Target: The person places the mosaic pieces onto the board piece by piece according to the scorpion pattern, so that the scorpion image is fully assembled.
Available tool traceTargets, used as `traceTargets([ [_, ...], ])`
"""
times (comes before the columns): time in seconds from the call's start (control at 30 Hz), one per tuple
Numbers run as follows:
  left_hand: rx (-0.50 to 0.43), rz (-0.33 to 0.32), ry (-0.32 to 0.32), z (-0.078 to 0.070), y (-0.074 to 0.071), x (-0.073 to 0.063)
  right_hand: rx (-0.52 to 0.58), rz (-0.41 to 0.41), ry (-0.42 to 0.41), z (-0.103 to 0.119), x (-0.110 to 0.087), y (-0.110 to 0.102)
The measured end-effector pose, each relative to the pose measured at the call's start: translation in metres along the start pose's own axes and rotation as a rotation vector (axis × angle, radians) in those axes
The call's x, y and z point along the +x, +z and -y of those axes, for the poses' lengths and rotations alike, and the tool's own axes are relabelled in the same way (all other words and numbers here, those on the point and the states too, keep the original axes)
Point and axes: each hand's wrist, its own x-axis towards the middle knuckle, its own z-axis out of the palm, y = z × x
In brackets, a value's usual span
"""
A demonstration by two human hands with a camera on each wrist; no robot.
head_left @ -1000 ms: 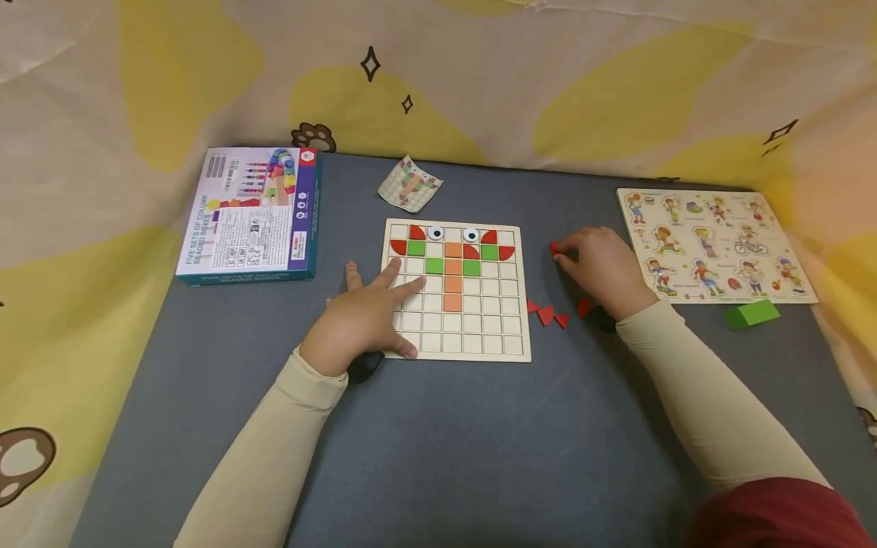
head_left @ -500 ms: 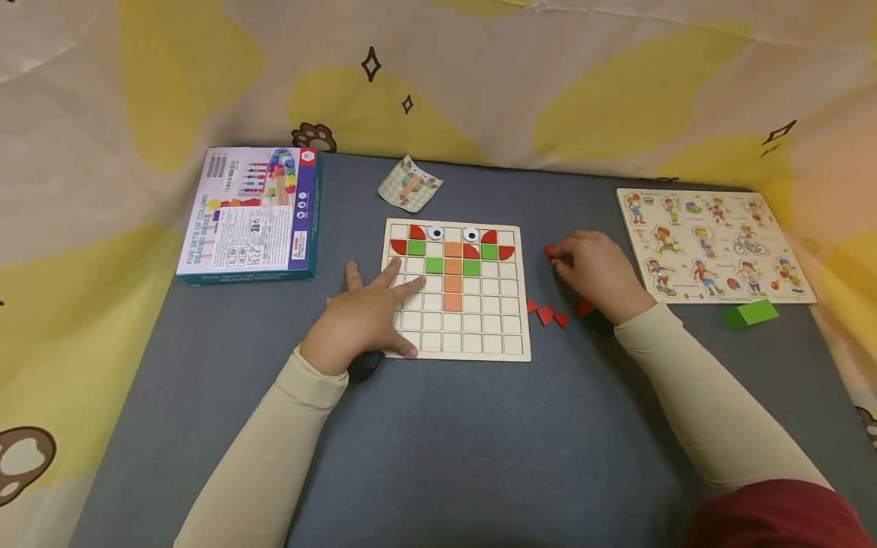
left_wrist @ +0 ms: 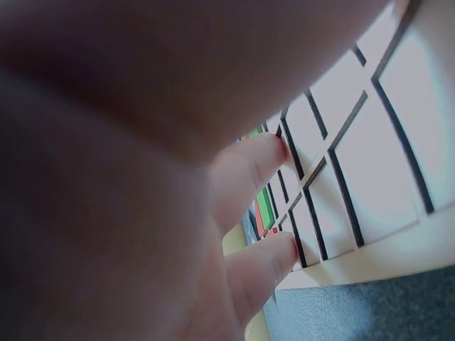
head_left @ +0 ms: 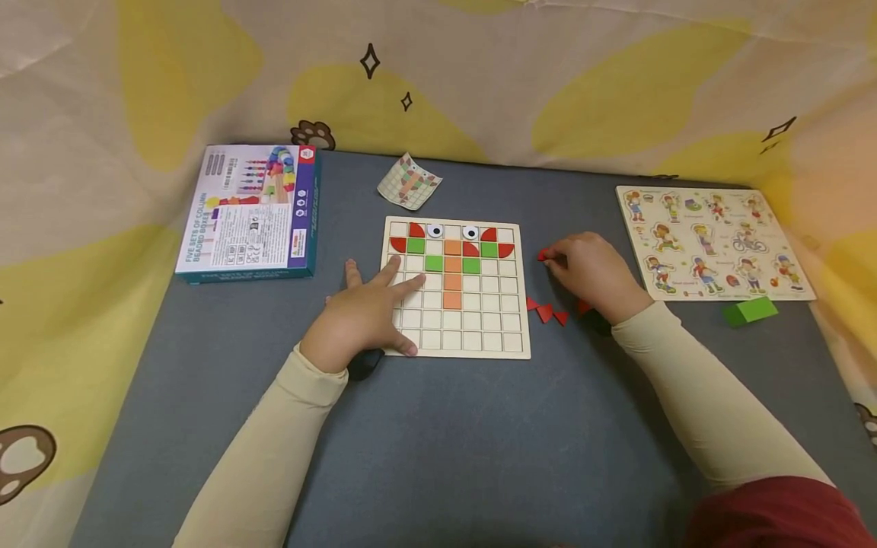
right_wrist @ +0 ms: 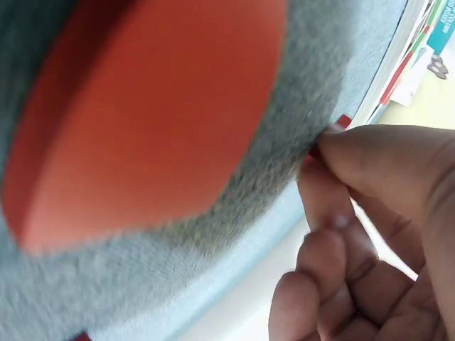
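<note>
The grid board (head_left: pixel 473 323) has coloured tiles in its squares: red quarter-rounds (head_left: pixel 507 250) and two round eyes (head_left: pixel 435 230) in its upper rows, green squares (head_left: pixel 434 263) just below and among them, and a column of orange squares (head_left: pixel 453 281) running down its middle. Left of the board and a bit behind it I see a printed box (head_left: pixel 250 213), its contents hidden from me. The piece being handled, a small red tile (head_left: pixel 542 255), is just off the board's right side, near its upper rows, pinched between the thumb and forefinger of the right hand (head_left: pixel 591 274). Three loose red pieces (head_left: pixel 544 313) lie lower along that same side, the nearest one up against the board's edge, and another red piece (head_left: pixel 584 307) shows farther right, partly under the right wrist. The left hand (head_left: pixel 363 316) is spread wide over the board's left edge, fingers apart, fingertips on the squares and thumb on the lower rim. Both forearms reach in from the front. A curled pattern card (head_left: pixel 409 183) sits behind the board; well to its right are a picture puzzle (head_left: pixel 715 243) and a green block (head_left: pixel 751 310).
</note>
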Motion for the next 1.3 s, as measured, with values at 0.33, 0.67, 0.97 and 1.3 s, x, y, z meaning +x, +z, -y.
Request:
traceTargets([
  [0.33,0.004,0.007,-0.011,0.001,-0.001,0.0,-0.058,0.02,-0.169,-0.005,0.008,-0.002],
  [0.67,-0.006,0.011,-0.025,0.002,-0.002,-0.001,-0.026,0.03,-0.249,0.021,0.042,-0.012],
  [0.97,0.018,0.024,-0.026,0.003,-0.001,-0.001,-0.027,0.009,-0.465,0.104,0.077,0.01],
  [1.3,0.027,0.021,-0.015,0.001,-0.001,0.0,-0.129,0.043,-0.42,0.122,0.086,0.02],
])
